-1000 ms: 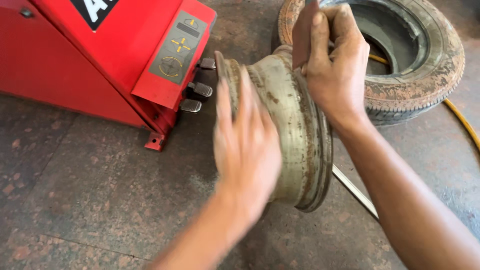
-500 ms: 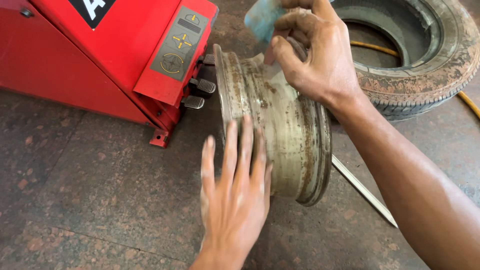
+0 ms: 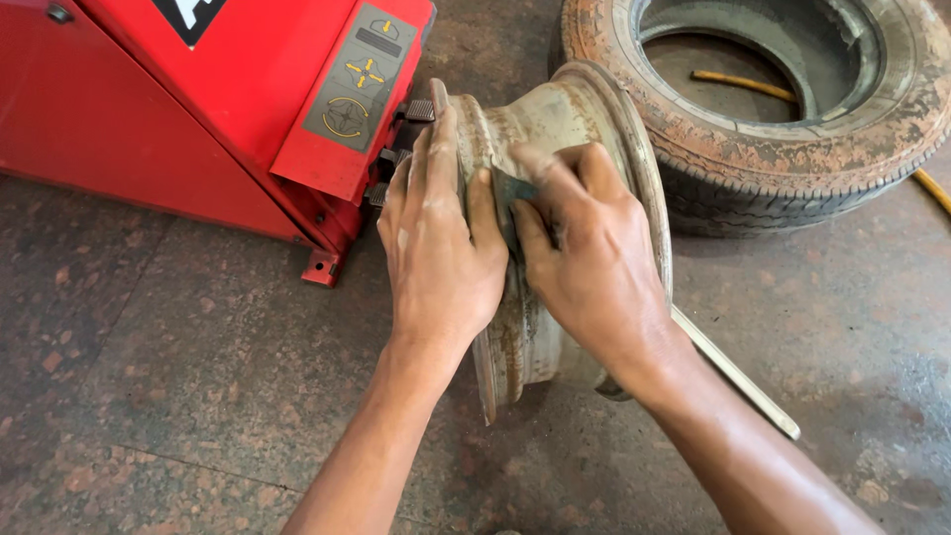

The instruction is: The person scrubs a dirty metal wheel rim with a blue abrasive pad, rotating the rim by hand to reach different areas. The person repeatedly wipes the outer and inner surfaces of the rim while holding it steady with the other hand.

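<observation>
The left hand lies flat and open on the worn, rusty steel wheel rim standing upright on the floor; the right hand pinches a small blue-grey abrasive pad against it. Unbraced, the rim could roll or tip. A grey rectangular label with yellow symbols marks the red tyre machine.

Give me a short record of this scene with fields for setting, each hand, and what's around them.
Setting: stained workshop floor, seen from above
Main thing: bare metal wheel rim, worn and rusty, standing on its edge
Left hand: laid flat on the rim's barrel, fingers spread
Right hand: pressing a small bluish pad against the barrel
Left of rim: red machine with grey pedals
Behind rim: dusty tyre lying flat, yellow hose running through it
Under right forearm: long metal bar on the floor
</observation>
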